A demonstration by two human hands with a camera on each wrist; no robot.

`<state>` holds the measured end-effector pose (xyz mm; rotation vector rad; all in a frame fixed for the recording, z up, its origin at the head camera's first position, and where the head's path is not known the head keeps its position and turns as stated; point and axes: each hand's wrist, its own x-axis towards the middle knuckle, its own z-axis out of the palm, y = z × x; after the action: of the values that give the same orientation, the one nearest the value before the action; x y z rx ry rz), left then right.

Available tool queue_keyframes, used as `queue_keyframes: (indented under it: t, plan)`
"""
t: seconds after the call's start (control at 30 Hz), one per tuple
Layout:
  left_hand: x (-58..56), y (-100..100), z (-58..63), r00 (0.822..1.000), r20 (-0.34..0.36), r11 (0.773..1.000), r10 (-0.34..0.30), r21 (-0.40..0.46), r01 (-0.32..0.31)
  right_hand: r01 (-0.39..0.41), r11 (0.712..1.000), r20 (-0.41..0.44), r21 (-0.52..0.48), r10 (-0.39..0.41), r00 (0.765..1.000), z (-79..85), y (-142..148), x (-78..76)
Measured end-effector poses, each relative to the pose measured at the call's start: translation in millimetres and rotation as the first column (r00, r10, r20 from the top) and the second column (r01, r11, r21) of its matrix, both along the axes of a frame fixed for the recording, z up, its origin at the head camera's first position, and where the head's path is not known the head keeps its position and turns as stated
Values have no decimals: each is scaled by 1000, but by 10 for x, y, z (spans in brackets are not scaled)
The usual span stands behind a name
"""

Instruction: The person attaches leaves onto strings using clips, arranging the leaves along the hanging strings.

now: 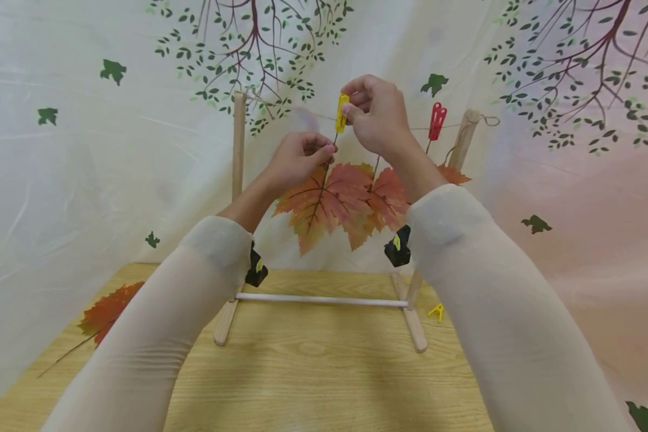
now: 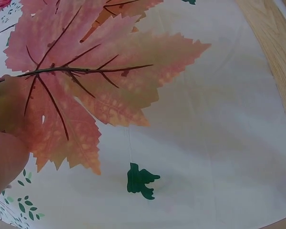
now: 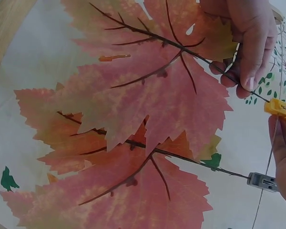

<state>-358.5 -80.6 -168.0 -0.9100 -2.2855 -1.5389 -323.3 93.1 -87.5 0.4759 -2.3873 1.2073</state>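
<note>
In the head view, my right hand (image 1: 378, 114) pinches a yellow clothespin (image 1: 342, 114) on the string (image 1: 315, 114). Just below it, my left hand (image 1: 302, 159) pinches the dark stem of a pink and orange maple leaf (image 1: 324, 198). That stem runs up to the clothespin's jaws, as the right wrist view shows. A second leaf (image 3: 148, 191) hangs beside it from a grey clothespin (image 3: 262, 182). Farther right, a red clothespin (image 1: 437, 121) holds another stem on the string; its orange leaf (image 1: 455, 174) is mostly behind my right forearm.
The string spans two wooden posts (image 1: 239, 144), joined low down by a white rod (image 1: 324, 299). On the wooden table (image 1: 324, 372) lie a loose orange-red leaf (image 1: 110, 312) at left and a yellow clothespin (image 1: 437, 312) at right. A printed cloth (image 1: 183, 150) hangs behind.
</note>
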Motion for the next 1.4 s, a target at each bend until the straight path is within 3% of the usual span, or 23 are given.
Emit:
queue_keyframes:
  t: [0.3, 0.77, 1.4]
  plan:
    - [-7, 7, -13, 1000, 1, 1000, -10, 24, 10, -42, 998, 31, 40, 41, 999, 23, -16, 7]
    - [7, 22, -14, 1000, 5, 1000, -16, 14, 16, -72, 997, 44, 5, 72, 996, -14, 61, -12]
    - [-9, 26, -106, 1000, -4, 1000, -10, -12, 10, -63, 998, 39, 18, 62, 997, -64, 85, -12]
